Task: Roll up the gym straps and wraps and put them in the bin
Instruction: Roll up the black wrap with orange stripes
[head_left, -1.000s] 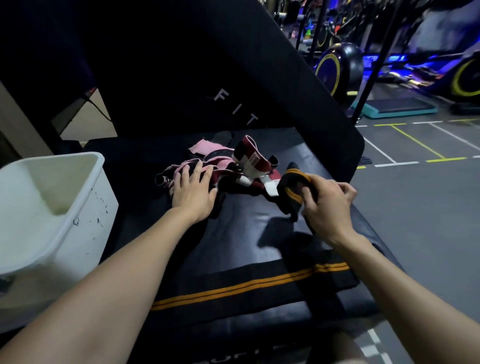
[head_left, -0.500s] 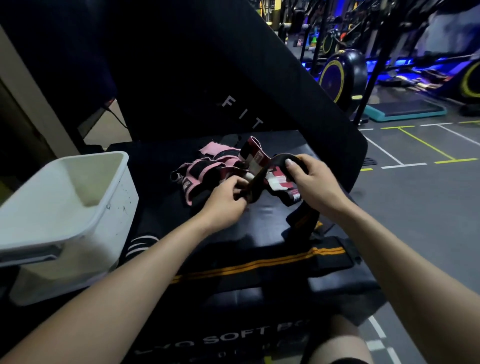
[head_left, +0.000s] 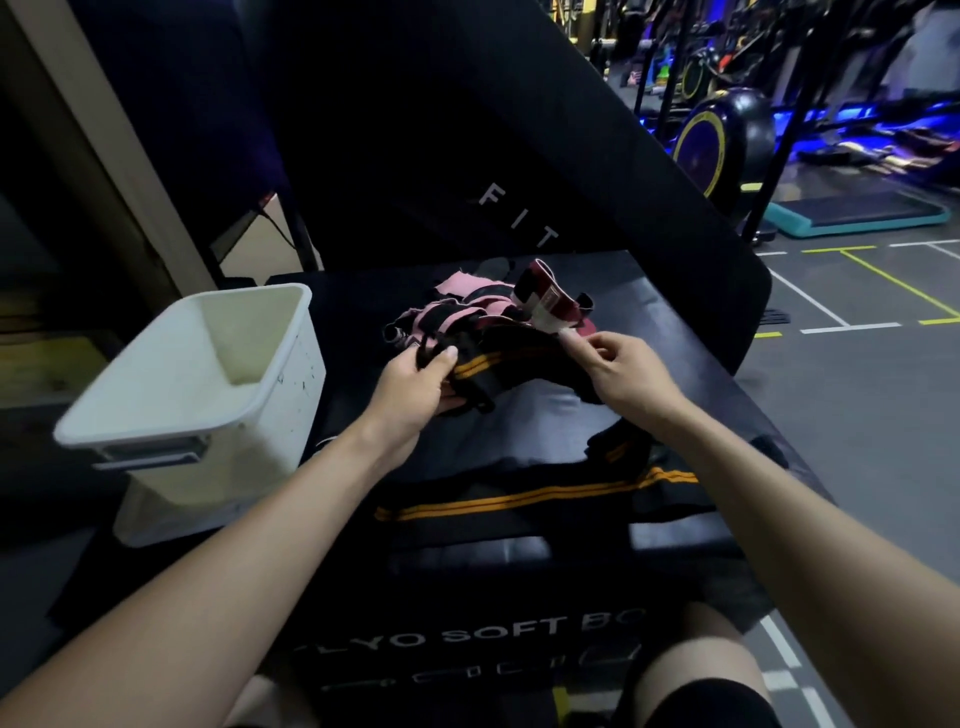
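Note:
A black wrap with two orange stripes (head_left: 501, 364) is stretched between my hands above the black soft box (head_left: 675, 332). My left hand (head_left: 415, 382) grips its left end. My right hand (head_left: 621, 366) pinches its right end. The wrap's long tail (head_left: 524, 501) lies flat across the box near me. Behind my hands sits a heap of pink and black straps (head_left: 452, 317) and a dark red and white wrap (head_left: 545, 301). The white bin (head_left: 192, 384) stands on the box's left side, open and with nothing visible inside.
A tall black padded panel marked "FIT" (head_left: 519, 218) leans up behind the box. Grey gym floor with painted lines (head_left: 857, 364) lies to the right, with exercise bikes (head_left: 727, 140) and a teal step (head_left: 857, 213) further back. My knees (head_left: 696, 675) are below the box's front.
My hands moved apart, pulling the orange-striped wrap out between them. The head view shifted so the bin sits more toward the centre.

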